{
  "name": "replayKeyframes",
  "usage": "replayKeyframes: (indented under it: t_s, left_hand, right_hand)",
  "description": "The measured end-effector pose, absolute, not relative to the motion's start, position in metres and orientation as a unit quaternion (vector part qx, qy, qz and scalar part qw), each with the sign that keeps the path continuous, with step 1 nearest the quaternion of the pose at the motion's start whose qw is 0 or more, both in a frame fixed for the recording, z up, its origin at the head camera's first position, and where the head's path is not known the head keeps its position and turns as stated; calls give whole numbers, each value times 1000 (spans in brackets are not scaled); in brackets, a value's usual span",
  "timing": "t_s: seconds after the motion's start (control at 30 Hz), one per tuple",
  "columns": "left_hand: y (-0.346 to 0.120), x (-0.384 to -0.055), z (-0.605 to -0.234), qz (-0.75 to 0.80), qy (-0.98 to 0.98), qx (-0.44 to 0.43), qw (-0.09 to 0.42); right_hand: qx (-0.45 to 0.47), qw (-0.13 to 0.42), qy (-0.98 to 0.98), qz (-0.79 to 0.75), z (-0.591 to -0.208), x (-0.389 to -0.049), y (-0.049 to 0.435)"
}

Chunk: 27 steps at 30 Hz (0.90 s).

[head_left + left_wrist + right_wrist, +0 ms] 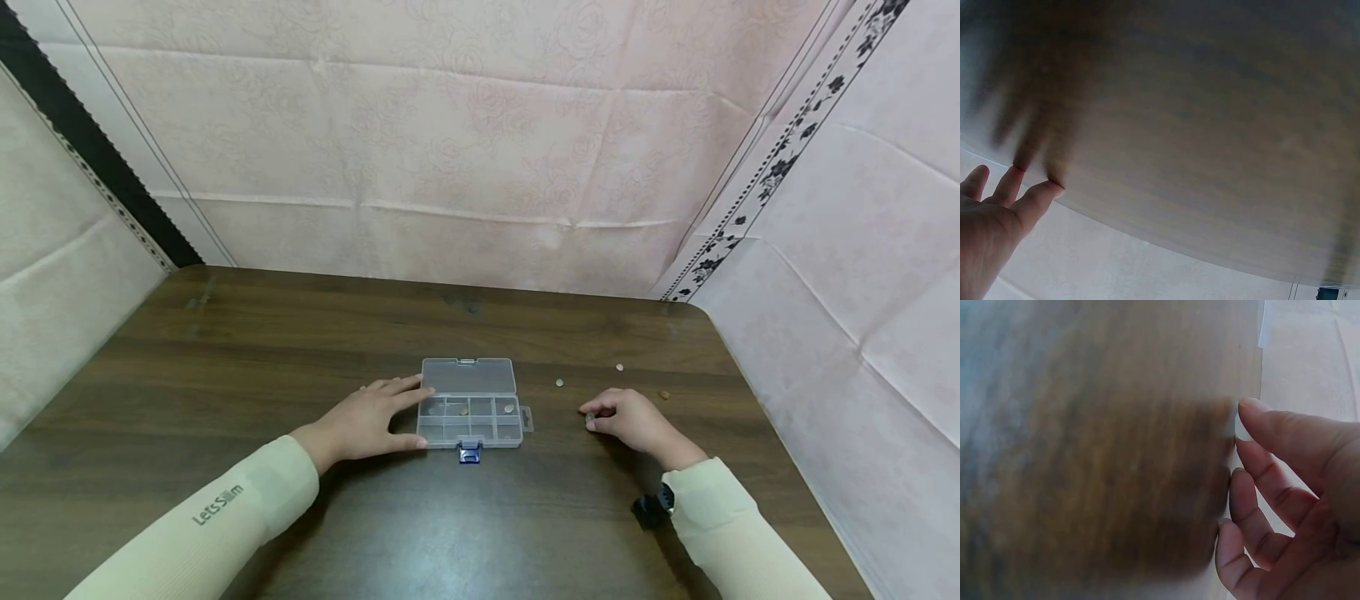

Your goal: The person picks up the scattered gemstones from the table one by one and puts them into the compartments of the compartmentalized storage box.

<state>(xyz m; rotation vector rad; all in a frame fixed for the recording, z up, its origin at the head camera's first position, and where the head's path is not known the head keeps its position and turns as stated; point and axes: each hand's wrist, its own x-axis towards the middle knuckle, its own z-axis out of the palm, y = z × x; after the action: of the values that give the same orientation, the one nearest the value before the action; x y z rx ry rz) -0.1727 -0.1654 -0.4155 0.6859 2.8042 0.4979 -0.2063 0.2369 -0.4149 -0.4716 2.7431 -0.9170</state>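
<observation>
A clear plastic compartment box (469, 420) lies on the table with its lid (468, 377) folded back and a blue latch (469, 453) at the front. My left hand (370, 421) rests against the box's left side, fingers extended, thumb at the near corner. Two small pale pieces sit in separate far-row compartments, one piece (463, 410) near the middle and another piece (509, 408) at the right. To the right of the box, my right hand (630, 421) pinches a small grey piece (589, 417) between thumb and index finger, low over the table.
Beyond the right hand lie a small pale round piece (559, 382), a second pale piece (619, 367) and a brownish piece (663, 395). The brown wooden table (247, 350) ends at pale patterned cloth (450, 150) hanging behind and at both sides.
</observation>
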Motion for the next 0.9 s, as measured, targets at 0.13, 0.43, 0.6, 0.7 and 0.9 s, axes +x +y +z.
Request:
replayKeyframes:
  t_s: [0.13,0.43,0.6,0.7,0.9]
  left_hand:
    - [-166,-173,-416,170,952,232,108]
    - [-165,-174,-417,170,952,228,109]
    - [-165,-173,-416,172,952,231,105]
    - [-165,-173,-416,172,951,233,104]
    - [-165,-173,-416,173,952,230,107]
  right_hand:
    - [-163,104,933,-304,-415,-206,236]
    - [-162,86,943,-277,-414,-204,233]
    - [-173,59,947,-264,-410,-202,229]
    - [-180,46,949,-256,-407,-201,226]
    - [-197,18,949,-243,-403,-200,218]
